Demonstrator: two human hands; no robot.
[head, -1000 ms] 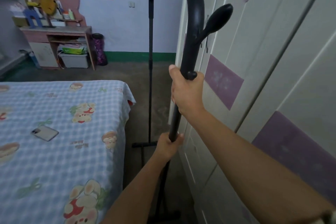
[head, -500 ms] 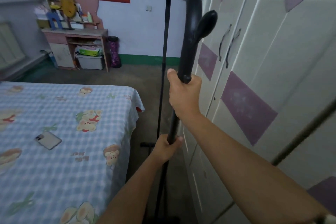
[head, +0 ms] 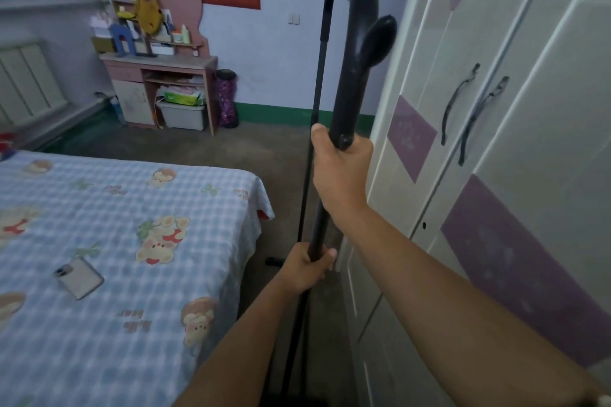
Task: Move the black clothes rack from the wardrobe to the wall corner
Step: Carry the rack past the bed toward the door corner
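Observation:
The black clothes rack [head: 352,76] stands upright in front of me, between the bed and the white wardrobe [head: 515,129]. Its near post has a thick curved top with a knob and a side hook. A thin far post [head: 318,89] joins it by a top bar. My right hand [head: 340,172] grips the near post just under the thick part. My left hand [head: 307,266] grips the same post lower down. The rack's feet are mostly hidden behind my arms.
A bed with a blue checked sheet [head: 125,258] fills the left, with a phone [head: 79,277] lying on it. A pink desk [head: 158,89] with a storage box stands at the far wall. Bare floor [head: 271,149] runs between bed and wardrobe.
The view has swung right and up, showing more of the wardrobe doors and handles. Both hands keep their grip on the rack, which stays upright.

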